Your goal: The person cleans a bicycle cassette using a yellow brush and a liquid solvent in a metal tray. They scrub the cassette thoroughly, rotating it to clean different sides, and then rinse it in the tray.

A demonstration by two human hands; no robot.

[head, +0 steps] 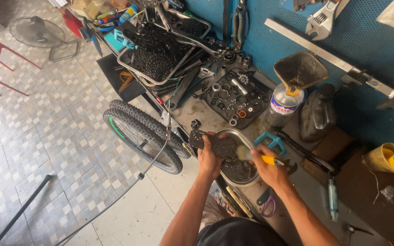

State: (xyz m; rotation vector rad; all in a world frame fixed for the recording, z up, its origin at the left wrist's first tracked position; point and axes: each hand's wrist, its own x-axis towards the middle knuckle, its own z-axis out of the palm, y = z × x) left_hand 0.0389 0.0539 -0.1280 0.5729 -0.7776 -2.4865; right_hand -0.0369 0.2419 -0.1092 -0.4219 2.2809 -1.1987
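My left hand (209,160) grips a black bicycle pedal (211,144) and holds it over the near rim of a metal pan (232,133) that has dark liquid in it. My right hand (266,167) holds a yellow-handled brush (257,157), with the pale bristle end against the pedal's right side. Both forearms reach in from the bottom of the view. A blue pedal (270,140) lies just past my right hand on the workbench (206,119).
A tray of small bearings and rings (238,96), a bottle with a dirty funnel (292,86), a dark jug (318,114), and a crate of sprockets (158,51) crowd the bench. Two bicycle wheels (142,130) lean at its left edge. Purple-handled scissors (268,206) lie near my right forearm.
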